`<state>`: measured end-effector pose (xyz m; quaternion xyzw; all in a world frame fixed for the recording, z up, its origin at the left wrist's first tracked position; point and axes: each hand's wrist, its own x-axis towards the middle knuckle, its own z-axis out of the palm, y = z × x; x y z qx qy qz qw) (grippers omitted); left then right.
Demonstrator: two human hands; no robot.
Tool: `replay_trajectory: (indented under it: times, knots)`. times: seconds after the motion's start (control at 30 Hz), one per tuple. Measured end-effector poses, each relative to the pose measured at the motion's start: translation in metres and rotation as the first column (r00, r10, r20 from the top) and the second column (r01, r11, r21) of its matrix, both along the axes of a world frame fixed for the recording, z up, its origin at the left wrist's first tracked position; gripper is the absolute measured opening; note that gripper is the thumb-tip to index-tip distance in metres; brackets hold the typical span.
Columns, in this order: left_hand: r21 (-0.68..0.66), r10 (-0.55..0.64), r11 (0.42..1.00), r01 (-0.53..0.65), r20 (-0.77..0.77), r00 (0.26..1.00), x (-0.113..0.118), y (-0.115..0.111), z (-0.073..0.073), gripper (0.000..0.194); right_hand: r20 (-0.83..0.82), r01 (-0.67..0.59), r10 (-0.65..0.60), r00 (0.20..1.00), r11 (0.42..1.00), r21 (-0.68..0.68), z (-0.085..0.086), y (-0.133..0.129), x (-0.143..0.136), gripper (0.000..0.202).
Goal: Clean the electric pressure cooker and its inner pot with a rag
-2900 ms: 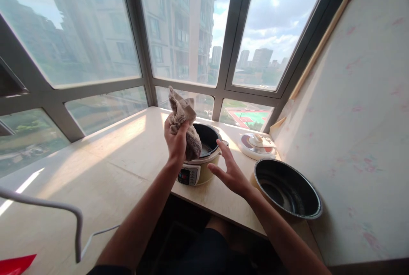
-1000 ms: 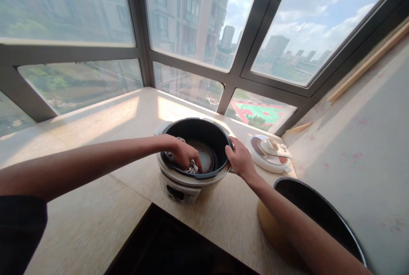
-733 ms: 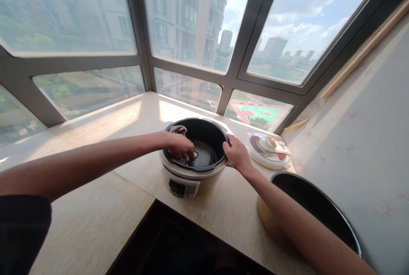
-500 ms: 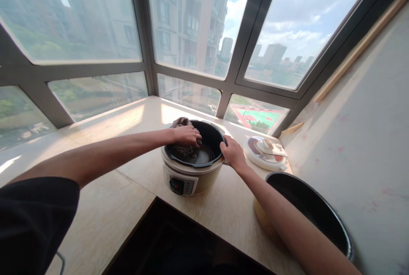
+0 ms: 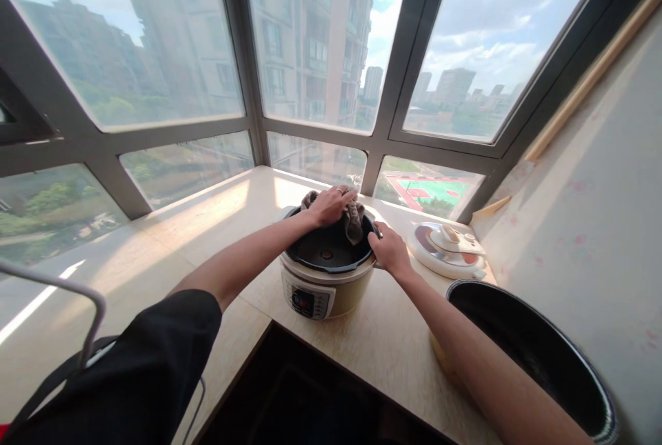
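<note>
An electric pressure cooker (image 5: 352,288) without its lid stands on the counter, its control panel facing me. Its dark inside (image 5: 307,252) shows a round fitting at the bottom. My left hand (image 5: 334,205) is closed on a grey-brown cloth (image 5: 354,224) at the far rim, and part of the cloth hangs down into the cooker. With my right hand (image 5: 389,248) I grip the cooker's right rim or handle; the fingertips curl over the edge.
The white cooker lid (image 5: 447,250) lies on the counter to the right. Nearer me is a large black-lined pot (image 5: 517,341), partly behind my right forearm. A dark panel (image 5: 289,397) is set in the counter (image 5: 243,324) in front. A grey cable (image 5: 96,314) runs at the left.
My left hand has moved with the cloth from the cooker's inner left side up to its far rim. My right hand keeps its grip. The view has shifted slightly.
</note>
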<state>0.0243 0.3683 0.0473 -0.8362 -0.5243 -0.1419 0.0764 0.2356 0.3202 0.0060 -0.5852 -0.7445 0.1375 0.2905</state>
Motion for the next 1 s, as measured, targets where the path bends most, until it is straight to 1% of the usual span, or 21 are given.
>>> replay_trajectory:
  times: [0.07, 0.1, 0.17, 0.27, 0.33, 0.4, 0.5, 0.63, 0.73, 0.8, 0.87, 0.93, 1.0]
  knots:
    - [-0.015, 0.030, 0.999, -0.029, 0.116, 0.993, 0.012, 0.005, 0.001, 0.063, -0.017, 0.007, -0.007, 1.000, 1.000, -0.005, -0.001, 0.000, 0.000, 0.041]
    - [-0.027, 0.027, 0.999, -0.023, 0.175, 0.984, 0.017, 0.007, 0.002, 0.062, -0.022, 0.010, -0.011, 1.000, 1.000, -0.006, -0.001, 0.000, 0.001, 0.042]
    - [-0.047, -0.019, 0.998, 0.033, 0.265, 0.964, 0.027, 0.010, 0.002, 0.060, -0.023, 0.008, -0.008, 1.000, 1.000, -0.001, 0.000, -0.001, 0.000, 0.041]
    - [-0.050, -0.113, 0.990, 0.135, 0.312, 0.943, 0.042, 0.008, 0.001, 0.061, -0.010, 0.011, -0.011, 1.000, 1.000, -0.013, 0.003, -0.002, 0.000, 0.034]
    - [-0.049, -0.140, 0.985, 0.163, 0.319, 0.937, 0.050, 0.003, -0.001, 0.062, -0.029, 0.027, -0.028, 0.999, 0.999, -0.037, 0.005, -0.003, 0.001, 0.029]
    - [-0.052, -0.158, 0.981, 0.187, 0.348, 0.924, 0.055, -0.003, -0.002, 0.062, -0.082, 0.053, -0.060, 0.995, 0.996, -0.077, 0.006, -0.003, 0.002, 0.029]
    - [-0.070, -0.184, 0.969, 0.236, 0.427, 0.885, 0.057, -0.013, -0.002, 0.062, -0.175, 0.084, -0.105, 0.979, 0.989, -0.122, 0.005, -0.002, 0.005, 0.028]
    - [-0.117, -0.216, 0.943, 0.311, 0.493, 0.843, 0.057, -0.026, 0.001, 0.064, -0.349, 0.077, -0.096, 0.932, 0.995, -0.068, -0.003, 0.001, 0.008, 0.027]
    - [-0.132, -0.244, 0.923, 0.362, 0.527, 0.814, 0.058, -0.036, 0.001, 0.065, -0.481, 0.049, -0.058, 0.875, 0.998, -0.033, -0.009, 0.002, 0.008, 0.034]
    - [-0.146, -0.222, 0.924, 0.354, 0.548, 0.806, 0.058, -0.044, -0.001, 0.063, -0.534, 0.018, -0.026, 0.845, 1.000, -0.020, -0.012, 0.003, 0.009, 0.039]
    - [-0.158, -0.185, 0.935, 0.318, 0.547, 0.816, 0.056, -0.055, -0.003, 0.060, -0.550, 0.007, -0.021, 0.835, 1.000, -0.028, -0.012, 0.004, 0.009, 0.042]
    - [-0.170, -0.155, 0.945, 0.280, 0.520, 0.840, 0.052, -0.069, -0.004, 0.059, -0.547, 0.027, -0.056, 0.836, 0.998, -0.061, -0.013, 0.004, 0.010, 0.044]
    - [-0.193, -0.150, 0.943, 0.270, 0.478, 0.865, 0.046, -0.084, -0.002, 0.060, -0.544, 0.050, -0.096, 0.833, 0.994, -0.099, -0.012, 0.005, 0.010, 0.046]
